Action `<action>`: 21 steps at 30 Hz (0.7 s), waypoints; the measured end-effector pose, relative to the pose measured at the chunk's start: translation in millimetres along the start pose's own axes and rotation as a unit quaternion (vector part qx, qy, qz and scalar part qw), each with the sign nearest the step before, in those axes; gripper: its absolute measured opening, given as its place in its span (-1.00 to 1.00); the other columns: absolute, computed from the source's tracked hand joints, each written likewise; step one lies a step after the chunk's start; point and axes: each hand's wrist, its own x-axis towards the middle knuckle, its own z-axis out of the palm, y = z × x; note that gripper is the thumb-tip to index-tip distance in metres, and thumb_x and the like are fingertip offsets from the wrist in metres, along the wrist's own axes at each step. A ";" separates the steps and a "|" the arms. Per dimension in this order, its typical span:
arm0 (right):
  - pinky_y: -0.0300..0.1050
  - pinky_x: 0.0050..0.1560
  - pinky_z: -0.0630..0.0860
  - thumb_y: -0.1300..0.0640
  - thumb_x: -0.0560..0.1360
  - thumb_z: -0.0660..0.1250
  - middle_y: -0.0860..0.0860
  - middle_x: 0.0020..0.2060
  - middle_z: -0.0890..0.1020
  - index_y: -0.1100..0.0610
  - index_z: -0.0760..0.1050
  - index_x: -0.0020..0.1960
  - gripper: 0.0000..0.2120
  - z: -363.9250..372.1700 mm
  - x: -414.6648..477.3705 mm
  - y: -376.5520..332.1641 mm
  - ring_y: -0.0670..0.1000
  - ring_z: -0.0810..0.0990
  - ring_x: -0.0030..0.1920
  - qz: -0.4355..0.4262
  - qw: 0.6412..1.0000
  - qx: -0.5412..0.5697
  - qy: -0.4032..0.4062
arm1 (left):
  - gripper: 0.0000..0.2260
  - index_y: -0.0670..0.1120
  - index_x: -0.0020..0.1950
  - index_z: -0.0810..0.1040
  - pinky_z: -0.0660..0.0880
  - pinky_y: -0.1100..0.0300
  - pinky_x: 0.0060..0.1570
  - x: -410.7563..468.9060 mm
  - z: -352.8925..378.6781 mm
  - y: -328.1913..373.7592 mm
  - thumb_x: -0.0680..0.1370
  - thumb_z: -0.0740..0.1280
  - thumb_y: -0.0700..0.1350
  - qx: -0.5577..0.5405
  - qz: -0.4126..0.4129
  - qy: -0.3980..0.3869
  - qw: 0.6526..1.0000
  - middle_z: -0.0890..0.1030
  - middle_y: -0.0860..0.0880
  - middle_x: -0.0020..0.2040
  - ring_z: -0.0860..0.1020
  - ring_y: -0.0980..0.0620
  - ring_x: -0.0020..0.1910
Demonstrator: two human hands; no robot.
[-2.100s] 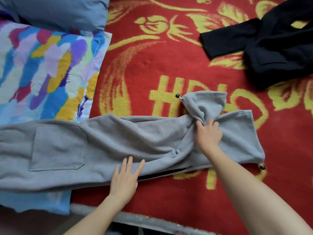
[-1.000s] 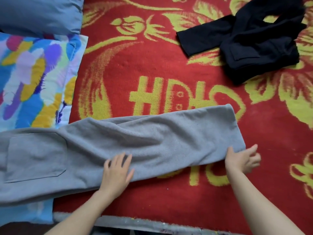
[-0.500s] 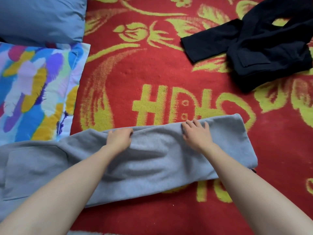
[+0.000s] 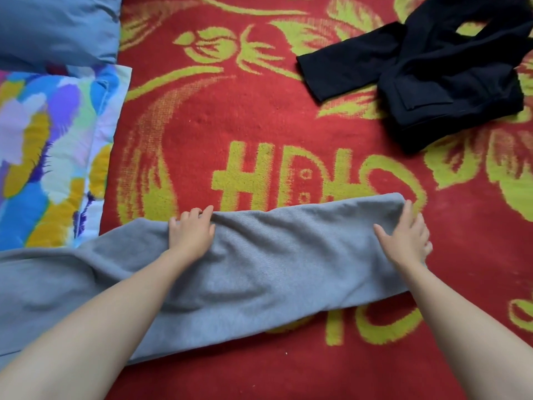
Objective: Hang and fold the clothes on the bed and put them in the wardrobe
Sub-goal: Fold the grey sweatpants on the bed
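Observation:
Grey trousers [image 4: 274, 269] lie folded lengthwise across the red blanket [image 4: 230, 116], from the left edge of view to the right of centre. My left hand [image 4: 191, 230] rests on their far edge near the middle, fingers curled over the fabric. My right hand [image 4: 406, 238] lies flat on their right end, fingers spread, palm down. A black garment [image 4: 432, 70] lies crumpled at the far right, apart from both hands.
A multicoloured pillow [image 4: 49, 157] sits at the left, partly under the grey trousers, with a blue pillow [image 4: 57, 27] behind it. The red blanket carries a yellow-green pattern.
My right hand has slid from the middle of the grey trousers to their right end. My left hand stays on the far edge. The fabric lies a little flatter.

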 end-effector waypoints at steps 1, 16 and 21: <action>0.25 0.40 0.07 -0.10 0.48 0.32 0.18 0.49 0.11 0.03 -0.09 0.54 -0.18 -3.4 4.4 7.7 0.25 0.09 0.47 0.047 0.996 0.070 -0.025 | -0.57 0.01 0.47 0.20 0.25 0.02 0.24 -2.4 1.1 0.2 0.60 0.12 0.02 0.011 0.006 0.004 1.000 0.42 -0.06 0.31 0.39 -0.08 0.27; 0.05 -0.21 0.34 -0.03 0.41 0.44 0.18 -0.32 0.51 0.22 0.42 -0.33 -0.64 -60.8 31.1 67.4 0.19 0.52 -0.20 0.075 0.989 0.122 0.028 | -0.40 -0.09 0.50 0.20 -0.04 -0.21 0.39 -36.3 9.0 11.4 0.52 0.34 -0.02 -0.093 -0.001 0.154 0.984 0.13 -0.30 0.48 0.05 -0.27 0.48; -0.07 -0.10 0.42 0.12 0.47 0.40 0.17 -0.12 0.57 0.34 0.52 0.01 -0.71 -48.1 19.4 68.2 0.10 0.54 -0.09 0.012 0.982 0.180 -0.062 | -0.31 -0.03 0.55 -0.05 -0.05 -0.26 0.39 -49.7 32.1 -21.9 0.55 0.21 0.14 -0.067 -0.145 0.033 0.987 -0.10 -0.24 0.53 -0.12 -0.23 0.50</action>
